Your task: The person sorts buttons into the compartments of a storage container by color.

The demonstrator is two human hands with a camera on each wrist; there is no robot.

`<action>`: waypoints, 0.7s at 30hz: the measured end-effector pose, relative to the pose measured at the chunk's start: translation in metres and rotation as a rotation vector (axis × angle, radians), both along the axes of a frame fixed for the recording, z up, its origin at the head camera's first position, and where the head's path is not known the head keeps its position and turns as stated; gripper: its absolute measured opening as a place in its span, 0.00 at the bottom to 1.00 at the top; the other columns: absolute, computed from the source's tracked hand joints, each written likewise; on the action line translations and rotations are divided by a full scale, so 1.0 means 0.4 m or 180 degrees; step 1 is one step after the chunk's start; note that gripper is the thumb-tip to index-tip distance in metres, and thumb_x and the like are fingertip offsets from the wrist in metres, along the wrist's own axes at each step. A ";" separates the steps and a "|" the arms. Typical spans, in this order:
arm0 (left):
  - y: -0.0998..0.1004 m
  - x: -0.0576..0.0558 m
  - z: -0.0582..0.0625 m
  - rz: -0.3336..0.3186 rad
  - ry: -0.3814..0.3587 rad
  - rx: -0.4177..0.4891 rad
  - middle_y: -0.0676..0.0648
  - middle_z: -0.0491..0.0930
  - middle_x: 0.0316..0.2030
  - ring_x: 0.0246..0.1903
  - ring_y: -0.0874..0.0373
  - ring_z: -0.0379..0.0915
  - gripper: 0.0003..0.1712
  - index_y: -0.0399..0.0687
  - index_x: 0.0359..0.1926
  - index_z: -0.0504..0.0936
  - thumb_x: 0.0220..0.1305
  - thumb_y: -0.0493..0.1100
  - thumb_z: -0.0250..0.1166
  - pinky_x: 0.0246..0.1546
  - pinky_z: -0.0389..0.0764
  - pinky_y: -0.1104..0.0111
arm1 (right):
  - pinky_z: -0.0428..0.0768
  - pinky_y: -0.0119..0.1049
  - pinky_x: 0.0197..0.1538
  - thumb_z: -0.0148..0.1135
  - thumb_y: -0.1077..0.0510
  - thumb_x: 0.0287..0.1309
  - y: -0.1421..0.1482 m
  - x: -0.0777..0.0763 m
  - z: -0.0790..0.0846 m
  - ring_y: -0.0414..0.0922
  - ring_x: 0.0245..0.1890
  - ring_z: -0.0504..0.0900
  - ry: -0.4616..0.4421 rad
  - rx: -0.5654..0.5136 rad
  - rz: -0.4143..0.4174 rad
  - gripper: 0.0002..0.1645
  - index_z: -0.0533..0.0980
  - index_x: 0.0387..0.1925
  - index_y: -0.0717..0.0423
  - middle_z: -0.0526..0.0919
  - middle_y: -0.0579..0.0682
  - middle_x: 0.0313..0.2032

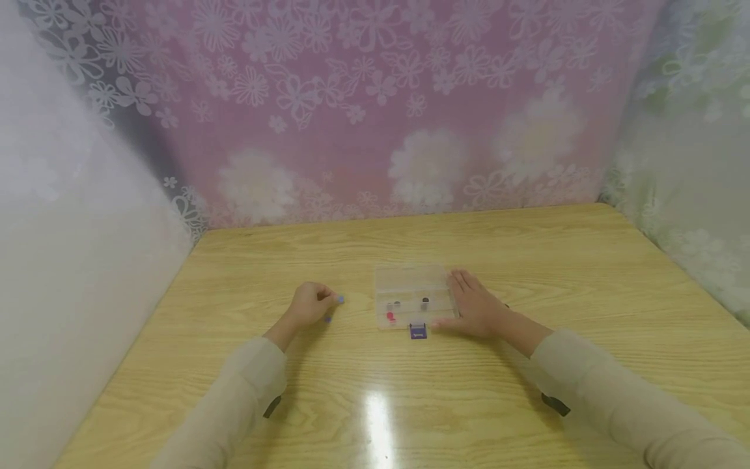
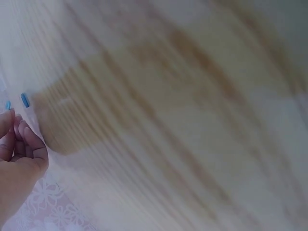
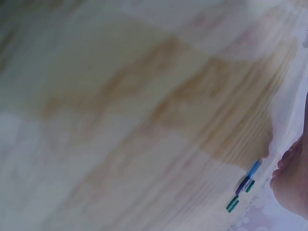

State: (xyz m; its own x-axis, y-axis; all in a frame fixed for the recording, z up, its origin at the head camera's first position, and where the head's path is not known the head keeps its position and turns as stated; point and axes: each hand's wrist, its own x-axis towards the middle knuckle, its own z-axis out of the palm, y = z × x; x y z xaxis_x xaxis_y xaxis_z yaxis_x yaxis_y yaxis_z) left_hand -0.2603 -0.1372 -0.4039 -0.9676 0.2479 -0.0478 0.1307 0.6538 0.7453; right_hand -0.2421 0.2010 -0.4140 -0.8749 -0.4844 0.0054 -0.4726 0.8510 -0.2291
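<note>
Between its thumb and fingertips, my left hand (image 1: pixel 309 305) pinches a small light-blue piece (image 1: pixel 340 299), left of a clear plastic box. A second, darker blue piece (image 1: pixel 327 319) lies on the table just below that hand; the left wrist view shows this blue piece (image 2: pixel 25 100) beside the fingers. My right hand (image 1: pixel 477 308) rests with extended fingers along the right side of the clear box (image 1: pixel 410 280). Inside the box are red pieces (image 1: pixel 390 316) and dark round pieces (image 1: pixel 425 301). A dark-blue flap (image 1: pixel 418 331) sticks out at its front edge.
In the right wrist view, a blue piece (image 3: pixel 255 167) and green pieces (image 3: pixel 232 203) lie on the table near the right hand. The wood-grain table (image 1: pixel 328 391) reaches back to a pink flowered curtain (image 1: pixel 351 143). Pale fabric (image 1: pixel 76 260) hangs at the sides.
</note>
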 end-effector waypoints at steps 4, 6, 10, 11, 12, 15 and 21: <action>-0.001 0.000 0.006 -0.0089 -0.0013 0.0098 0.36 0.81 0.40 0.29 0.54 0.76 0.13 0.32 0.37 0.80 0.65 0.41 0.58 0.35 0.80 0.68 | 0.47 0.56 0.71 0.52 0.28 0.53 -0.001 -0.001 0.002 0.65 0.70 0.44 -0.0012 0.0016 -0.0006 0.64 0.46 0.66 0.77 0.46 0.73 0.68; -0.001 0.000 0.009 -0.0148 0.0029 0.0132 0.35 0.81 0.40 0.26 0.55 0.77 0.13 0.32 0.37 0.80 0.64 0.41 0.58 0.32 0.80 0.69 | 0.47 0.56 0.71 0.52 0.28 0.53 -0.001 -0.001 0.001 0.65 0.70 0.44 -0.0003 0.0011 0.0001 0.64 0.46 0.66 0.77 0.46 0.73 0.68; 0.007 0.000 0.014 -0.0228 0.0169 0.0101 0.36 0.82 0.40 0.35 0.52 0.80 0.14 0.33 0.37 0.81 0.63 0.43 0.60 0.39 0.82 0.65 | 0.47 0.55 0.71 0.53 0.28 0.52 -0.001 0.000 0.001 0.65 0.70 0.44 -0.0004 -0.0004 -0.0001 0.64 0.46 0.66 0.77 0.46 0.73 0.68; 0.010 0.000 0.015 -0.0240 0.0190 0.0083 0.36 0.83 0.41 0.34 0.51 0.80 0.14 0.33 0.38 0.82 0.63 0.43 0.60 0.40 0.82 0.65 | 0.48 0.56 0.71 0.53 0.28 0.52 -0.001 0.000 0.001 0.65 0.70 0.44 0.0002 -0.0008 0.0004 0.64 0.46 0.66 0.77 0.46 0.73 0.68; 0.012 0.000 0.017 -0.0260 0.0195 0.0074 0.36 0.82 0.41 0.33 0.51 0.80 0.15 0.33 0.38 0.81 0.64 0.43 0.59 0.40 0.81 0.65 | 0.47 0.56 0.71 0.54 0.28 0.52 -0.002 0.000 0.001 0.65 0.70 0.44 0.0000 -0.0011 0.0004 0.64 0.46 0.66 0.77 0.46 0.73 0.68; 0.021 -0.001 0.021 -0.0272 0.0133 0.0090 0.36 0.82 0.41 0.22 0.56 0.77 0.15 0.33 0.40 0.81 0.64 0.44 0.59 0.34 0.80 0.69 | 0.47 0.55 0.71 0.54 0.28 0.52 -0.003 0.001 0.002 0.65 0.70 0.44 -0.0027 -0.0002 -0.0003 0.64 0.45 0.67 0.76 0.45 0.72 0.69; 0.040 0.000 0.029 -0.0321 0.0072 0.0160 0.36 0.82 0.42 0.11 0.64 0.63 0.17 0.33 0.42 0.80 0.65 0.45 0.58 0.21 0.73 0.76 | 0.47 0.56 0.71 0.53 0.28 0.52 -0.003 -0.001 0.001 0.65 0.70 0.43 -0.0025 0.0042 -0.0007 0.64 0.45 0.67 0.76 0.45 0.72 0.69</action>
State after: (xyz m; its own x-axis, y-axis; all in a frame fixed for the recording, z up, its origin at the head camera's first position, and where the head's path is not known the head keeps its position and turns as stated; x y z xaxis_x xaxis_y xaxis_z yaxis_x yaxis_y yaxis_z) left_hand -0.2604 -0.1214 -0.3925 -0.9383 0.3457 -0.0113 0.2111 0.5983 0.7730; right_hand -0.2425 0.1999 -0.4137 -0.8760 -0.4823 -0.0080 -0.4688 0.8550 -0.2216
